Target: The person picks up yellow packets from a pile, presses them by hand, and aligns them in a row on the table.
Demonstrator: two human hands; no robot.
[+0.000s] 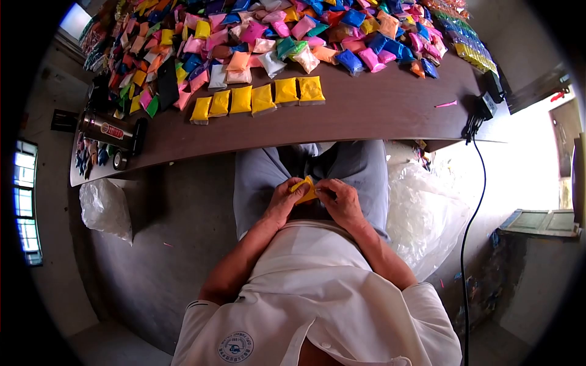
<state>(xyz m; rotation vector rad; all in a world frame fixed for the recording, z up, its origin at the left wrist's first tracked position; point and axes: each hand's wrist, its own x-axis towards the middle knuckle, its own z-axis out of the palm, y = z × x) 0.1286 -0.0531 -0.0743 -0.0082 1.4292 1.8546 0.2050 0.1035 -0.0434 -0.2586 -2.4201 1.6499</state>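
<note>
Our left hand (pixel 284 199) and right hand (pixel 342 200), nearly closed, pinch one yellow packet (pixel 309 194); six plump, pillow-shaped pouches (pixel 241 99) row the smooth brown table (pixel 372 113).

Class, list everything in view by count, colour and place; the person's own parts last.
Table: one, brown, ahead
Heaped packets: many, mixed colours, table's back
Lined-up packets: six, yellow, table's front
Held packet: one, yellow, between hands
Flask: one, metallic, table's left
Strip: one, pink, table's right
Cable: one, black, hanging right
Plastic bags: two or more, clear, both sides
Window: one, bright, far left
Shirt: one, white, torso
Trousers: one pair, grey, legs
Left hand: one, bare, holding packet
Right hand: one, bare, at packet
</note>
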